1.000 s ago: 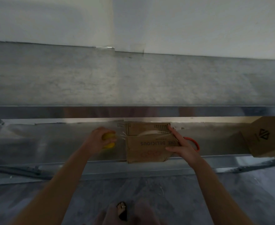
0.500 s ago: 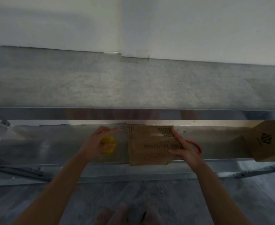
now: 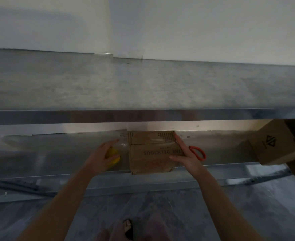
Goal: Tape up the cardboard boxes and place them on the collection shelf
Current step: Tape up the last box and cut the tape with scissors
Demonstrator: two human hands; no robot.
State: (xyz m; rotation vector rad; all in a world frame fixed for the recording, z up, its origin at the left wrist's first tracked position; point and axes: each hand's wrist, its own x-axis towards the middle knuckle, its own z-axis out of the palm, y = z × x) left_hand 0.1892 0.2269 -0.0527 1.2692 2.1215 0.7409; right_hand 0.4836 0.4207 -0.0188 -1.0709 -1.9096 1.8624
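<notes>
Box (image 3: 150, 150) sits on the shelf (image 3: 56, 173) between the hands. Right hand (image 3: 186, 157) presses its right edge, fingers straight. Left hand (image 3: 100, 153) grips a half-hidden yellow roll (image 3: 114, 156), index finger out. Orange scissors (image 3: 198, 152) peek from behind the right hand. Further right, a second box (image 3: 279, 143) is cut off.

- A single camera, worn on the person's head, looks forward and down at the metal shelf (image 3: 38, 153) against the far wall (image 3: 195, 28).
- It is close in: both forearms (image 3: 70, 197) reach up from the near edge, over the floor (image 3: 230, 214).
- The wide lens bows the upper shelf board (image 3: 143, 87) from left to right.
</notes>
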